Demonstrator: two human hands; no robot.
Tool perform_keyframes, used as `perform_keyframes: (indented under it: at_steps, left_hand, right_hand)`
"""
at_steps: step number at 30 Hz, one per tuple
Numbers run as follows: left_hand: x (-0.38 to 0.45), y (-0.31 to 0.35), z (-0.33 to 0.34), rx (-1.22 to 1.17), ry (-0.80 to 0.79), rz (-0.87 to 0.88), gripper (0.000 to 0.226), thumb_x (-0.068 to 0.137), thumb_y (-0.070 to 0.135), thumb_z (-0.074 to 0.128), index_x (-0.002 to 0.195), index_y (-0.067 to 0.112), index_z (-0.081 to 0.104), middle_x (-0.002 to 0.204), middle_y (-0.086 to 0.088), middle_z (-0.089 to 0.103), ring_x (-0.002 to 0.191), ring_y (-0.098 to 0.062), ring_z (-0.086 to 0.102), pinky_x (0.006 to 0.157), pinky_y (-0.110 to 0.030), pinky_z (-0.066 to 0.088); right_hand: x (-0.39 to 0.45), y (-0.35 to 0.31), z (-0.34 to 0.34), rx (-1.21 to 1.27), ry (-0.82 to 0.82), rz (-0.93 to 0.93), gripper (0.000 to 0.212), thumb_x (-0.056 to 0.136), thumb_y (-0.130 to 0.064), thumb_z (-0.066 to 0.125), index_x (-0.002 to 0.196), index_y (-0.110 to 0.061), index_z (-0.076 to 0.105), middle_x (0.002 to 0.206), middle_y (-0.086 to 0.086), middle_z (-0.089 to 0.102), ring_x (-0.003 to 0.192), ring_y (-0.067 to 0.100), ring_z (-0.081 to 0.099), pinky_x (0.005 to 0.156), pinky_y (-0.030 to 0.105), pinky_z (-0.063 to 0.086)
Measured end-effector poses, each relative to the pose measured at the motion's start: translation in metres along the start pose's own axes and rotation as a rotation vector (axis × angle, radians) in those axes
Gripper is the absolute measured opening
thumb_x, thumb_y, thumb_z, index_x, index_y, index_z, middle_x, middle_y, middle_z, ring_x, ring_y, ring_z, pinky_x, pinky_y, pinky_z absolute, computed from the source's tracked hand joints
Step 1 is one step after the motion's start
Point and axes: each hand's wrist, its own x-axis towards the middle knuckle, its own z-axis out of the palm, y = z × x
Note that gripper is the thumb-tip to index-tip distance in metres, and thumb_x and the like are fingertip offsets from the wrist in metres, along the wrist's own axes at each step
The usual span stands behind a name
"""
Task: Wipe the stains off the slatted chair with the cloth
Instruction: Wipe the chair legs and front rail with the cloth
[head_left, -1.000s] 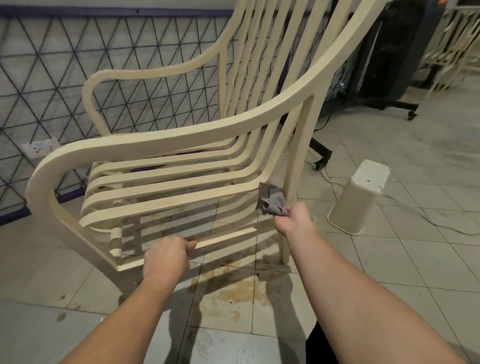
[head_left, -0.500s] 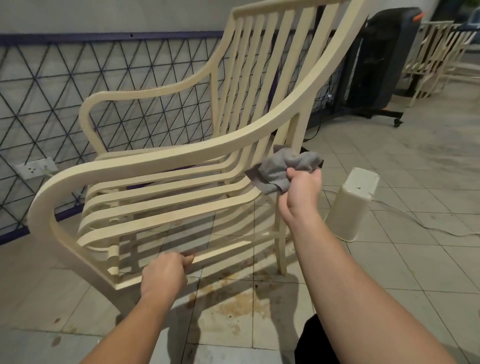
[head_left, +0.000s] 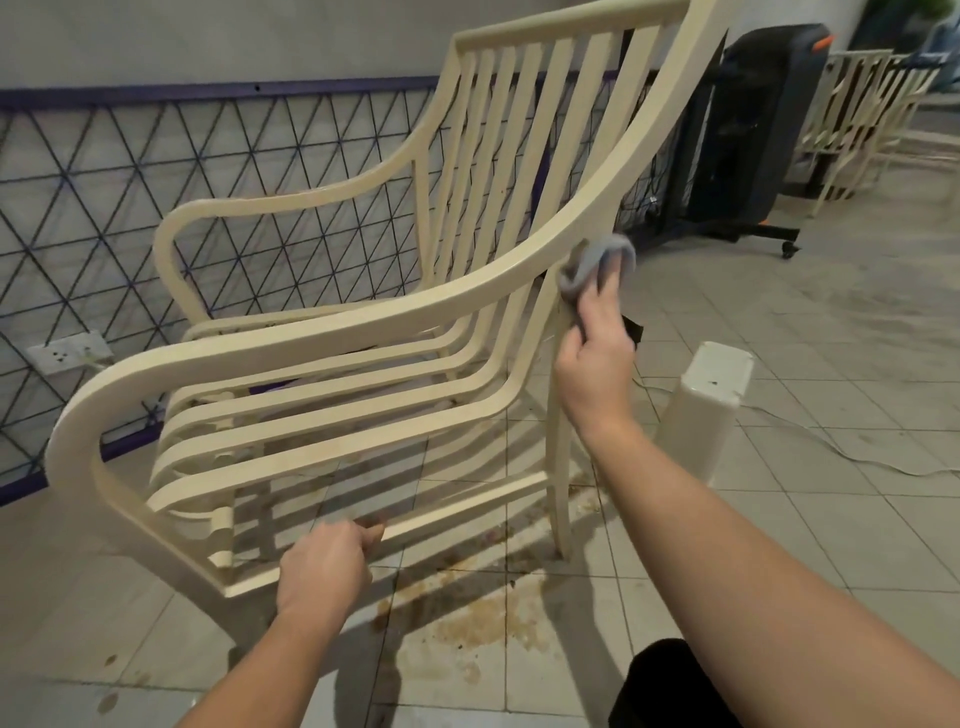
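**Cloth pressed to the near armrest of the cream chair**

The slatted chair (head_left: 332, 332) stands on the tiled floor (head_left: 831, 364), its seat slats running lengthways and its back slats rising toward the top of the view. The right hand (head_left: 595, 364) is raised beside the chair's near armrest (head_left: 467, 296), its grip clenched around a bunched grey cloth (head_left: 597, 262). The cloth sticks out above the fingers and touches the outer edge of the armrest, right where that rail curves upward into the back frame. Directly below this hand the chair's rear leg (head_left: 560, 467) drops to the floor.

The left hand (head_left: 324, 569) is low and nearer the person, its grip closed over the lower side rail (head_left: 467, 506) of the chair; the fingertips curl around the far side of the rail. Just beyond that grip, brownish marks show on the seat slats, and below and to the right of it a patch of brown stain (head_left: 488, 623) spreads over the tiles.

To the right of the cloth hand, a white upright bin (head_left: 701, 415) stands on the floor, apart from the chair. Further past the cloth stands a black wheeled unit (head_left: 748, 135), with more cream chairs (head_left: 862, 119) beyond it. Behind the chair runs a dark lattice fence (head_left: 208, 171), with a wall socket (head_left: 70, 353) low on the far side from the left hand.
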Motion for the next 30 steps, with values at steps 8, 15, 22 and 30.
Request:
perform_keyframes:
  at_steps: [8,15,22,30]
  left_hand:
    - [0.002,-0.001,0.004,-0.007,0.006,-0.021,0.046,0.101,0.017,0.051,0.133,0.049,0.06,0.086,0.01,0.059,0.084,-0.014,0.068,0.072,-0.028,0.053]
    - [0.001,0.001,-0.001,-0.008,-0.005,0.001,0.045,0.102,0.019,0.05,0.135,0.049,0.058,0.086,0.011,0.06,0.084,-0.015,0.068,0.072,-0.029,0.054]
    - [0.002,0.003,-0.001,-0.003,0.003,-0.019,0.035,0.101,0.022,0.053,0.126,0.042,0.068,0.091,0.007,0.067,0.085,-0.018,0.068,0.077,-0.033,0.056]
    - [0.005,0.0,0.004,0.015,0.003,-0.007,0.037,0.099,0.021,0.056,0.126,0.045,0.067,0.088,0.01,0.061,0.086,-0.017,0.068,0.078,-0.033,0.057]
  right_hand:
    - [-0.09,0.06,0.007,-0.127,-0.306,0.151,0.065,0.1,-0.004,0.04,0.156,-0.033,0.024,0.161,-0.028,-0.008,0.139,0.008,0.034,0.107,0.023,0.03]
    - [0.003,0.017,0.008,-0.186,-0.087,-0.132,0.069,0.097,0.002,0.043,0.157,-0.025,0.024,0.16,-0.026,-0.01,0.153,0.02,0.001,0.119,0.037,0.023]
    - [-0.121,0.097,0.022,-0.255,-0.444,0.184,0.078,0.096,0.006,0.041,0.156,-0.038,0.017,0.156,-0.034,-0.014,0.152,0.016,0.004,0.115,0.032,0.025]
    - [-0.174,0.104,0.039,0.144,-0.217,1.095,0.059,0.099,0.002,0.034,0.154,-0.018,0.032,0.146,0.01,0.049,0.091,0.021,0.06,0.076,0.027,0.048]
